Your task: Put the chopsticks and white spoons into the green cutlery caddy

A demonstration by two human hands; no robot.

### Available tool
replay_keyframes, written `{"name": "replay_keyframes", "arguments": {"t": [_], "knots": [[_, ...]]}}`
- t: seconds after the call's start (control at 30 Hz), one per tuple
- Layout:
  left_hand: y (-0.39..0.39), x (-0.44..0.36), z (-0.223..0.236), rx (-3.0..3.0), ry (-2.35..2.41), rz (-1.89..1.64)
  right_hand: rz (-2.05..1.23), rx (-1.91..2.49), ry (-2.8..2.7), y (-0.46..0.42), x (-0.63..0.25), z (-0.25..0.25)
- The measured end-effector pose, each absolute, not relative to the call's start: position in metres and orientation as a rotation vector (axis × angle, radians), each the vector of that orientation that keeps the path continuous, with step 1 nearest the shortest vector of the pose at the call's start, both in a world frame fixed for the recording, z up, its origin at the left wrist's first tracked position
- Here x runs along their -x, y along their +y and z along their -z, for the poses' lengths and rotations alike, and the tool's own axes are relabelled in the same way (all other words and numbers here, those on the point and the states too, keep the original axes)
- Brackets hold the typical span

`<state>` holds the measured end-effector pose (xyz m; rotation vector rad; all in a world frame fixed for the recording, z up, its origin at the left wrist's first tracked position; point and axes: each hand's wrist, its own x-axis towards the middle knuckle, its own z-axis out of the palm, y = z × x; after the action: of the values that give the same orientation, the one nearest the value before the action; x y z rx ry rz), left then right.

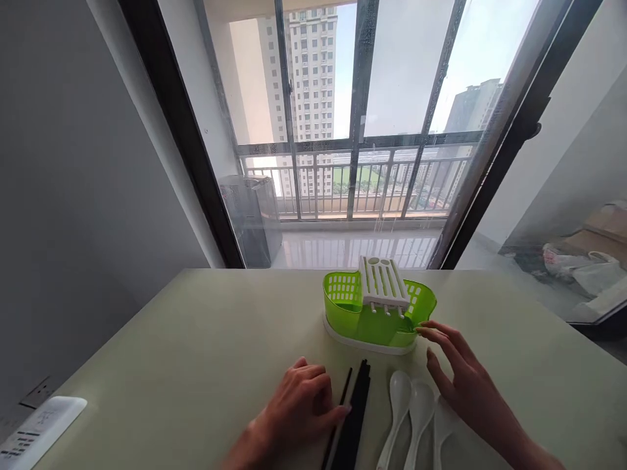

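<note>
My left hand [306, 401] rests on the table with its fingers curled in. Its thumb stretches right over a single dark chopstick and reaches the bundle of black chopsticks [357, 411]; nothing shows inside the curled fingers. My right hand [463, 378] is open, fingers apart, its fingertips at the right front edge of a green utensil holder [377, 328]. Whether they touch it is hard to tell. This holder has a white base and a white slatted piece [385, 282] with small hooks across its middle. White spoons, including one spoon [420, 408], lie below my right hand.
All this stands on a pale table [220, 346]. A white power strip [44, 431] lies at the table's left edge. Past the far edge are a glass door and a balcony with a grey covered appliance [252, 219]. Bags [582, 267] sit on the right behind glass.
</note>
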<state>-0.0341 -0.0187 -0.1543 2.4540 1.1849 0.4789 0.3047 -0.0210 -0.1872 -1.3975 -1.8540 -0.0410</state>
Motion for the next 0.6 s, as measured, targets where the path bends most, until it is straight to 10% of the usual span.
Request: {"name": "replay_keyframes", "arguments": {"t": [0.6], "knots": [[-0.029, 0.049, 0.149, -2.491, 1.112, -0.372, 0.196, 1.423, -1.898, -0.040, -0.331, 0.182]]}}
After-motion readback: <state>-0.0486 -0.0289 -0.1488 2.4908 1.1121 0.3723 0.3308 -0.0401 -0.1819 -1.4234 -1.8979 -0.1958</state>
